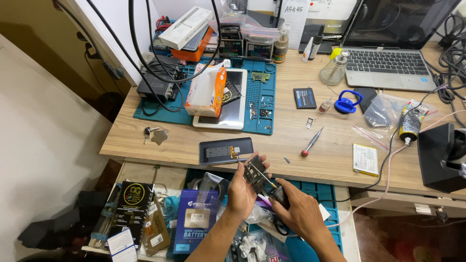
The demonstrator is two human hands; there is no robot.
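Phone frame [254,171], a dark inner part stripped of its cover, sits pinched upright between the thumb and fingers of the left hand [241,190], held just off the front edge of a wooden workbench [310,160] and above an open drawer [160,174]. The right hand [297,207] is closed around a dark-handled tool [277,193], its thin metal tip touching the frame's face. Just beyond the fingers a dark phone back panel [225,151] lies flat on the bench edge, with a red-capped screwdriver [311,142] to its right. Farther back, a white tablet [228,99] and an orange tissue pack [208,92] rest on a blue work mat [264,97]; a laptop [388,58] stands open at the rear right. Boxed batteries [194,221] fill the drawer below.
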